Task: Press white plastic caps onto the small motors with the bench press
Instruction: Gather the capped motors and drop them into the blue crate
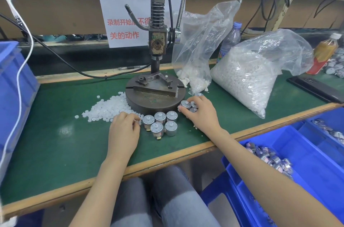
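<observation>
The bench press (157, 44) stands on a round steel base (153, 99) in the middle of the green mat. A heap of white plastic caps (109, 108) lies left of the base. Several small silver motors (160, 123) stand upright in front of it, each with a white cap on top. My left hand (123, 130) rests at the heap's near edge and pinches a white cap between its fingertips. My right hand (201, 113) grips a cluster of motors (186, 105) at the base's right front edge.
Two clear bags of white parts (243, 78) and a water bottle (230, 38) stand to the right of the press. Blue bins with motors (270, 158) sit at the lower right; another blue crate (11, 85) is at the left. Cables hang on the left.
</observation>
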Demonstrator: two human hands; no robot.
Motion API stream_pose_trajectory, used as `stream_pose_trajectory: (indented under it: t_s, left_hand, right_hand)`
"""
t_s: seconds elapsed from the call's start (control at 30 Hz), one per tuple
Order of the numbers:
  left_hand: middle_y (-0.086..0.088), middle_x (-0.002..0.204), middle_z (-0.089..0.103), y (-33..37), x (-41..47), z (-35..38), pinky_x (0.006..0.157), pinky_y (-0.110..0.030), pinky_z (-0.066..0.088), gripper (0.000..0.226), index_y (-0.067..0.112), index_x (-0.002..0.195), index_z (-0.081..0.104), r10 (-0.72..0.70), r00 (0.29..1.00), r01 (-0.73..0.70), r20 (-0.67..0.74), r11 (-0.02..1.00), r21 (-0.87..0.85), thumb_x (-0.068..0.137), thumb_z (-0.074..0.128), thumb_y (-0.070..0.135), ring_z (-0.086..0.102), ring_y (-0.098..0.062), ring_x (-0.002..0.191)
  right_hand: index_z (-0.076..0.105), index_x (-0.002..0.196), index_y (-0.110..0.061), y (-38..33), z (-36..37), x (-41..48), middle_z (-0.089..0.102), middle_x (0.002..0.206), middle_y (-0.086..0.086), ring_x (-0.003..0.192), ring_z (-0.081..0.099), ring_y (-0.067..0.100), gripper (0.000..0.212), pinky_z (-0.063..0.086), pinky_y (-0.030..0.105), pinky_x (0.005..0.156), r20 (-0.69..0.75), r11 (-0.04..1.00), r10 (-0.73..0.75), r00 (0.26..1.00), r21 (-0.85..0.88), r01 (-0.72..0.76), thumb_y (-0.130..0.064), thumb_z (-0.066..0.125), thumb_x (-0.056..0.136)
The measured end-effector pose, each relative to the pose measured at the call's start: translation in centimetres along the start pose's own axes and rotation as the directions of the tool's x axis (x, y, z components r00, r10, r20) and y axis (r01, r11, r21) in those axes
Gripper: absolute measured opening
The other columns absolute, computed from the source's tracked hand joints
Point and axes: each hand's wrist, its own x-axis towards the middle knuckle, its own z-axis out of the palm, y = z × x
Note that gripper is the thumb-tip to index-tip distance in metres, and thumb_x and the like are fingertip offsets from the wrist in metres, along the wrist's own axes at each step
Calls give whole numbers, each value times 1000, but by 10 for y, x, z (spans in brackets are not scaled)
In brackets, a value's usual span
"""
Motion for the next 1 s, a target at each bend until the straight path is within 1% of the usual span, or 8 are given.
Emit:
stream_pose_trajectory:
  t_s: [0.27,0.37,0.47,0.6,0.67,0.73,0.8,1.0]
  left_hand:
    - [-9,90,55,0,1,1,81,-36,38,16,6,94,66,5,1000,-5,-7,1000,-3,87,52,3,46,-27,92]
    - [-9,91,55,1,1,1,81,-35,38,16,6,95,66,4,1000,-4,-5,1000,0,87,52,4,46,-26,92]
    - [-10,91,55,1,1,0,80,-35,37,16,6,95,66,6,1000,-6,-7,1000,9,87,52,4,45,-27,92]
    - [-10,91,54,1,1,0,80,-33,35,16,6,95,66,8,1000,-8,-4,1000,11,88,52,4,44,-27,92]
    - [-9,90,54,1,1,1,80,-33,34,16,6,95,66,11,1000,-11,-3,1000,13,87,51,4,44,-27,92]
    - [-9,90,53,0,1,1,80,-33,34,16,6,95,66,11,1000,-11,-2,1000,17,87,51,4,44,-27,92]
    - [-9,90,54,0,1,1,79,-33,34,16,6,95,66,9,1000,-9,-1,1000,16,87,52,4,45,-27,92]
    - [-8,90,53,1,1,1,81,-34,36,16,6,95,66,10,1000,-10,5,1000,14,87,52,3,45,-27,92]
  right_hand:
    - [62,94,-24,1,-3,3,54,97,-6,94,51,11,28,34,22,71,-33,982,81,996,171,-74,-47,67,79]
    - [57,90,-30,3,-6,2,53,94,-9,84,50,-1,21,33,9,67,-40,952,110,993,292,-94,-47,66,80]
    - [58,92,-27,4,-9,3,55,95,-7,84,49,-7,24,34,2,68,-43,930,130,991,351,-107,-47,65,81]
    - [55,89,-22,6,-9,4,56,89,-8,79,50,-6,26,36,15,69,-115,916,190,975,377,-134,-44,65,81]
    - [51,90,-22,4,-10,5,56,86,-10,77,51,0,26,37,23,68,-134,958,141,981,269,-101,-42,65,82]
    - [51,98,-20,3,-7,5,56,94,-7,86,50,11,28,36,29,65,-96,1000,-14,995,-2,14,-41,62,84]
    - [51,105,-17,2,-4,5,58,99,-3,94,49,19,32,33,30,63,-82,984,-104,991,-155,90,-42,57,87]
    - [50,108,-16,3,-2,3,55,82,-2,86,55,23,38,32,31,60,-98,980,-84,992,-189,65,-49,51,90]
